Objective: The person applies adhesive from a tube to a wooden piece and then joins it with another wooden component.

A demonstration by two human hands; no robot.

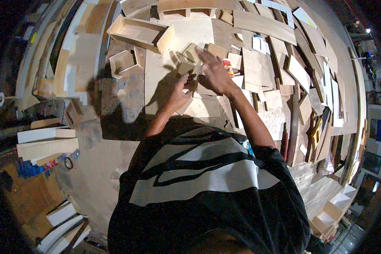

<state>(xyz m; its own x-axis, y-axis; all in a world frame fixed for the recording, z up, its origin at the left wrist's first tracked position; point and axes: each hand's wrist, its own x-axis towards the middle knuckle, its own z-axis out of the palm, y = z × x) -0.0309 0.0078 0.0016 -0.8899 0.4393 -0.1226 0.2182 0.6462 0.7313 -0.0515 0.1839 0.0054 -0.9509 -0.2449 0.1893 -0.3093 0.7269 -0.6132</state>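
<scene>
Near the top middle of the head view, both hands are over the workbench. My left hand (180,92) is by the lower edge of a small wooden piece (184,68), its fingers curled; whether it grips the piece cannot be told. My right hand (214,71) reaches over small wood blocks, fingertips beside a thin square block (191,52). Another block (217,50) lies just right of those fingertips. A red and yellow can (227,67) stands right beside the right hand. Under the hands is a pale plywood sheet (158,74), partly in shadow.
An open wooden box frame (136,33) and a smaller one (124,63) lie at the upper left. Plywood offcuts (252,70) cover the right side, with a yellow-handled tool (317,133) among them. Stacked boards (47,146) are at the left. White-lined compartments (331,208) stand lower right.
</scene>
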